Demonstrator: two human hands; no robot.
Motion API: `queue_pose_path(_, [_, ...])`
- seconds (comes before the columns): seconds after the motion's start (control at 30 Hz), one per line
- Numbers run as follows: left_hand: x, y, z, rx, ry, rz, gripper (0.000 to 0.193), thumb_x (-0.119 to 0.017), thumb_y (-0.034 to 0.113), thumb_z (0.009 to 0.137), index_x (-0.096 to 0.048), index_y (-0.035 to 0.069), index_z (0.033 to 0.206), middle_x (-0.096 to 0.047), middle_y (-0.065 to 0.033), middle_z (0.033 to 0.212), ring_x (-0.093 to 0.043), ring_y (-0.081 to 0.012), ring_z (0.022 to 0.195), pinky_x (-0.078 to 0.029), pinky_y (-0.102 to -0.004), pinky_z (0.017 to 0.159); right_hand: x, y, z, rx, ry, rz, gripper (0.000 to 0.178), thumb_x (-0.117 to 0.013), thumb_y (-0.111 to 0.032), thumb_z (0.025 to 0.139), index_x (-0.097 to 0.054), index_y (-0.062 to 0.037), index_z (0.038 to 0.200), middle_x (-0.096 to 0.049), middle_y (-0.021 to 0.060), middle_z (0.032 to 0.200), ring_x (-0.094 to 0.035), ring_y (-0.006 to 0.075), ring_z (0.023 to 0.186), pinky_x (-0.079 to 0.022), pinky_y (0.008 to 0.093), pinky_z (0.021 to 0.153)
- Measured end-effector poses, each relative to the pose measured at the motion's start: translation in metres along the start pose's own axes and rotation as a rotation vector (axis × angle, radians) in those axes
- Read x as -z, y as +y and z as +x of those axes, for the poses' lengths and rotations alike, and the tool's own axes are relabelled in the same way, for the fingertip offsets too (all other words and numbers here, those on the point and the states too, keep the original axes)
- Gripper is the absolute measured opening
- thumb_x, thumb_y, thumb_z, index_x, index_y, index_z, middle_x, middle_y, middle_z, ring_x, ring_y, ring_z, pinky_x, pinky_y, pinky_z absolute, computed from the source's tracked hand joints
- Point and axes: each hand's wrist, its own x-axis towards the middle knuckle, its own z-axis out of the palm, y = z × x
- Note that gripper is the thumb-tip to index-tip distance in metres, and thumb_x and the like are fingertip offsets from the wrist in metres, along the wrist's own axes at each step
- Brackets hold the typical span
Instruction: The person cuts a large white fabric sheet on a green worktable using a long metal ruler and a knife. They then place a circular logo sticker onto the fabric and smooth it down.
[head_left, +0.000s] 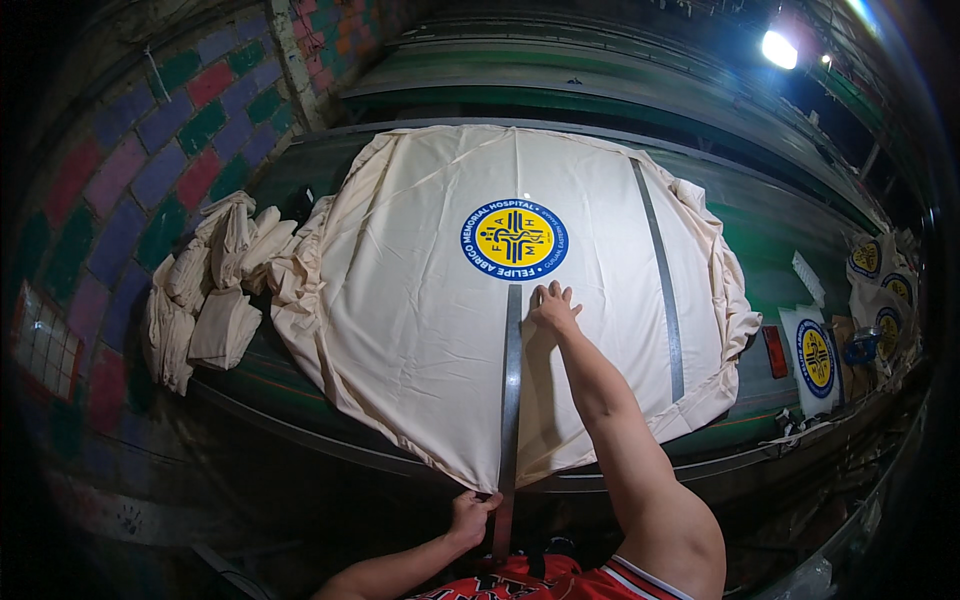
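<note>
A wide cream cloth (430, 330) lies spread over the long table. Near its middle is a round blue-and-yellow emblem (515, 240). From just below the emblem, a long grey metal ruler (512, 380) runs toward me and past the table's near edge. My right hand (555, 306) rests on the cloth just below the emblem, fingers spread, beside the ruler's far end. At the near edge, my left hand (470, 518) is closed with its thumb on the cloth's edge, against the ruler's left side. Its lower fingers are partly hidden.
Folded cream cloth bundles (220, 290) are piled at the table's left end. A second grey strip (660, 285) crosses the cloth's right side. Farther right are a red flat object (775, 352), a printed emblem sheet (815, 360) and a blue roll (862, 346). A painted brick wall (150, 170) stands left.
</note>
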Motion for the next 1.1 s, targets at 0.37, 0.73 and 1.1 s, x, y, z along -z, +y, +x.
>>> queue_pose_path(0.37, [0.001,-0.006,0.005,-0.050,0.005,0.092,0.017,-0.072,-0.002,0.087,-0.064,-0.001,0.102,-0.067,-0.0056,0.093,-0.063,-0.0150,0.082,-0.051,-0.0300,0.079,0.000,0.000,-0.054,0.228,0.307,-0.045,0.060,-0.073,-0.029,0.082,-0.052,-0.0076,0.133,-0.036,0.0213,0.152,-0.038,0.0478,0.135,-0.045,0.0604,0.100])
queue_pose_path(0.73, [0.012,-0.012,0.014,-0.097,-0.087,0.137,0.022,-0.071,-0.002,0.087,-0.064,-0.002,0.108,-0.068,-0.0056,0.099,-0.064,-0.0157,0.088,-0.051,-0.0314,0.084,-0.012,0.018,-0.354,0.258,-0.260,0.208,0.048,-0.060,-0.044,0.093,-0.070,-0.0003,0.078,-0.064,0.0251,0.072,-0.064,0.0456,0.073,-0.051,0.0506,0.067])
queue_pose_path(1.1, [0.010,0.007,0.011,0.002,-0.207,0.072,0.020,-0.071,0.003,0.088,-0.065,0.001,0.106,-0.069,-0.0044,0.095,-0.066,-0.0158,0.082,-0.052,-0.0313,0.076,-0.092,0.029,-0.465,-0.028,-0.574,0.875,0.039,-0.072,-0.023,0.091,-0.062,0.0038,0.118,-0.070,0.0099,0.102,-0.063,0.0171,0.092,-0.052,0.0363,0.085])
